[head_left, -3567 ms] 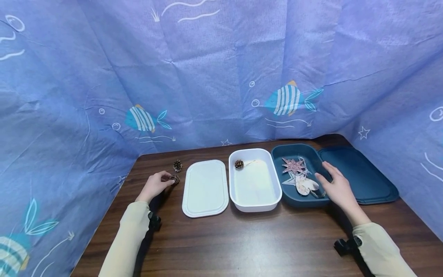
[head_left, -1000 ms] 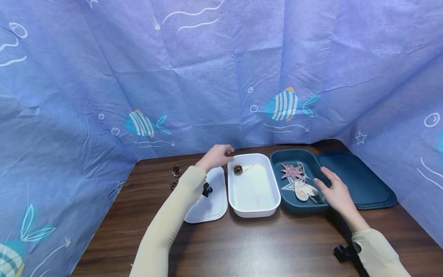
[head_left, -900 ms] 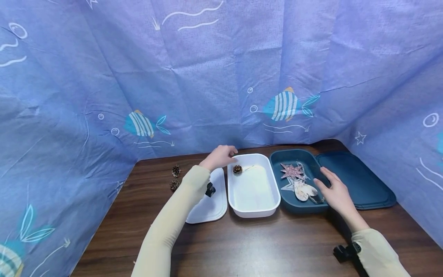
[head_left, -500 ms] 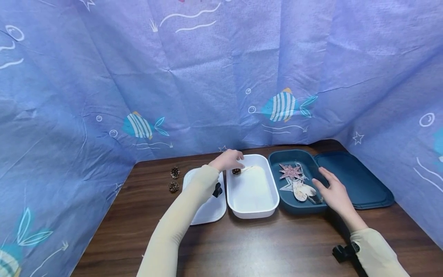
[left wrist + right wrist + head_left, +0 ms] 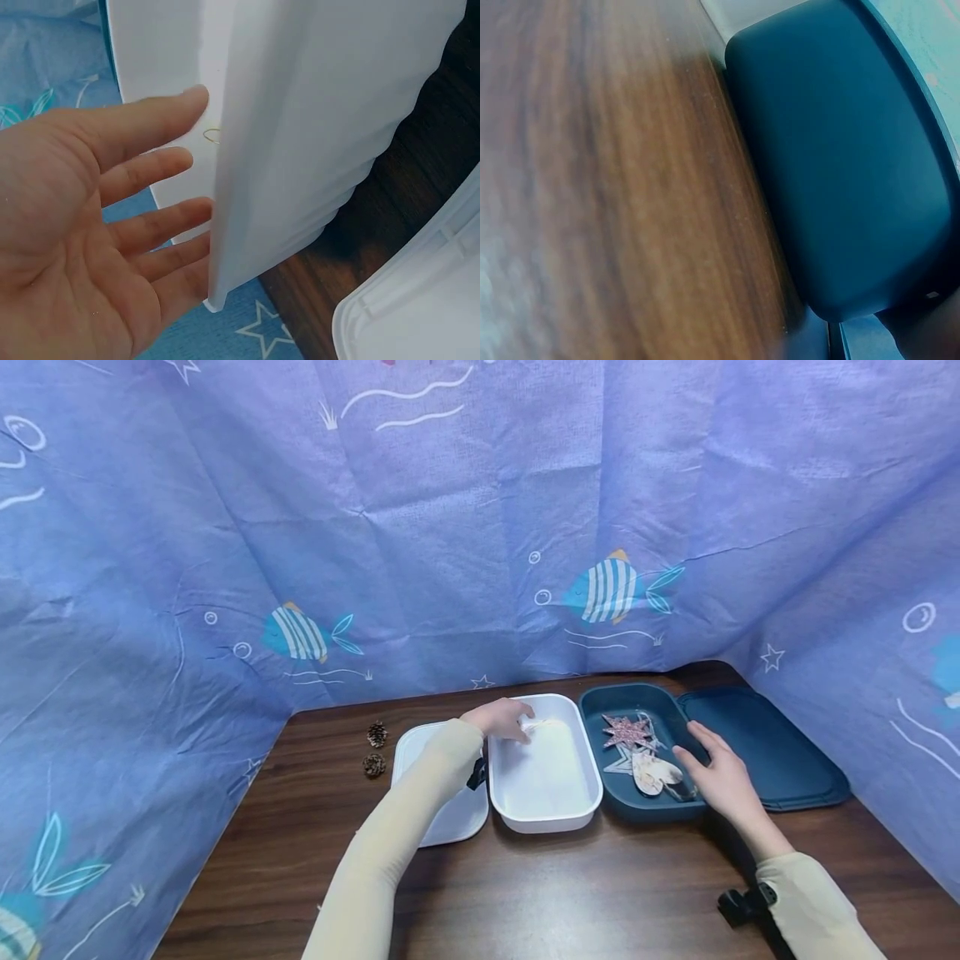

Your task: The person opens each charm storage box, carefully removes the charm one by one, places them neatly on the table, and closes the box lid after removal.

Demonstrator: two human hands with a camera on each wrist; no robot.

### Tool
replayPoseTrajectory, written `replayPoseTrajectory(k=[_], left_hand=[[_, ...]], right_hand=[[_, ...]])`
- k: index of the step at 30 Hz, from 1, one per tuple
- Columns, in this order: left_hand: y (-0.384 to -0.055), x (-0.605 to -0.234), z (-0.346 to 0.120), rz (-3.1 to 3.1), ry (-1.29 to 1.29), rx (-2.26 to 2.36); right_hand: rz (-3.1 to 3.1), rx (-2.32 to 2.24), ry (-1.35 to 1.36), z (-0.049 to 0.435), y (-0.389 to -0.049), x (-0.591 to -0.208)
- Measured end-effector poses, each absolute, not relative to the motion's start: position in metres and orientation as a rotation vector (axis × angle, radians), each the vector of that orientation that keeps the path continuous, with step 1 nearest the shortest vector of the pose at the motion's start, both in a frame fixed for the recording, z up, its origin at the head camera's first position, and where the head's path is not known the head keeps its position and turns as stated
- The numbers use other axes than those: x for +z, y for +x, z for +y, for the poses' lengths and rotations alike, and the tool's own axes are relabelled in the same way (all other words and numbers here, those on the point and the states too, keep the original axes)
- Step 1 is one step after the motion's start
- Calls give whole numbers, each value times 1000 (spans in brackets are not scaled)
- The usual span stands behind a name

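On the brown wooden desk (image 5: 562,893), the left hand (image 5: 501,718) is holding its fingers spread inside the white rectangular plastic container (image 5: 546,822); the right hand (image 5: 720,773) is holding thumb and fingers apart beside the dark-blue rectangular plastic container (image 5: 652,811).

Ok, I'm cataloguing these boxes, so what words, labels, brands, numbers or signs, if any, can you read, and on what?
None: no word, label, brand or number shows in any view.
The white box, dark blue box, white lid and dark blue lid show no lettering.
The blue cloth carries only drawings, like a striped fish and a star.
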State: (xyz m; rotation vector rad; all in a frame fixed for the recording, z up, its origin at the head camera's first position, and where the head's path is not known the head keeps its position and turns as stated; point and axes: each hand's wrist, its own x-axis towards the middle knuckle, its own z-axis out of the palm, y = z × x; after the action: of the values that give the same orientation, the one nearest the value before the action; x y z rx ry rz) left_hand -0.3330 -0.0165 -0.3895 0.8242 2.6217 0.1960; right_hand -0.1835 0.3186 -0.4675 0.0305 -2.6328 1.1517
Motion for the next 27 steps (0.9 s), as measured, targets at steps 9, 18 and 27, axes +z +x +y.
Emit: replayPoseTrajectory(k=[9, 18, 27], left_hand=[[-333, -392, -14, 2616, 829, 131], [-333, -395, -13, 2621, 762, 164], [-334, -399, -10, 2594, 801, 141]], right_hand=[[-2626, 1158, 37, 318, -183, -467], [-2618, 1152, 41, 319, -183, -467], [-2624, 1160, 25, 319, -184, -469]])
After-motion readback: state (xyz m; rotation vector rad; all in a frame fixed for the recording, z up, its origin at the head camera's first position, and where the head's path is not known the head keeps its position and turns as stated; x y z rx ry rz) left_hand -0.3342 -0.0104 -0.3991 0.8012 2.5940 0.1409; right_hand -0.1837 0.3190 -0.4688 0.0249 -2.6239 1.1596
